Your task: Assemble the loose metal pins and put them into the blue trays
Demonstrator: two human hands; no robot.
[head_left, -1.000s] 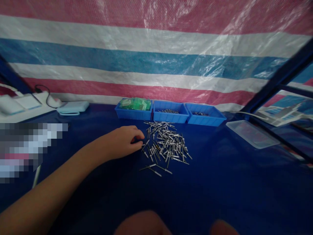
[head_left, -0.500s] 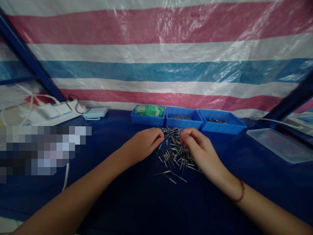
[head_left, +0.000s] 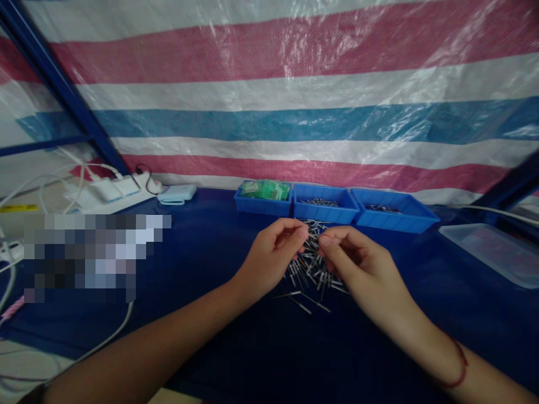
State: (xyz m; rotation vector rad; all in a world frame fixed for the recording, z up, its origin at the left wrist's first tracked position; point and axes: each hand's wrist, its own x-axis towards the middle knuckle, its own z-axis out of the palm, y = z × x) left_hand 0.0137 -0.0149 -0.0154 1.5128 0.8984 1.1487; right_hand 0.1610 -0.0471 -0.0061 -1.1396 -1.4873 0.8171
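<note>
A pile of small silver rivets (head_left: 309, 269) lies on the dark blue table cover. Both hands hover just above it, fingertips almost meeting. My left hand (head_left: 273, 255) is curled with thumb and forefinger pinched. My right hand (head_left: 357, 264) pinches toward it from the right. Something thin seems to sit between the fingertips, too small to name. Behind the pile stand three blue bins in a row: one with green parts (head_left: 264, 197), a middle bin (head_left: 325, 204) and a right bin (head_left: 396, 210), both with metal pieces.
A clear plastic tray (head_left: 492, 252) lies at the right. A light blue case (head_left: 177, 194), white power strips (head_left: 107, 191) and cables sit at the left. A striped tarp wall rises behind, with dark blue frame posts at both sides.
My right hand came into view and reached the pile. Both hands then lifted off the rivets and brought their pinched fingertips together. The camera view shifted left.
</note>
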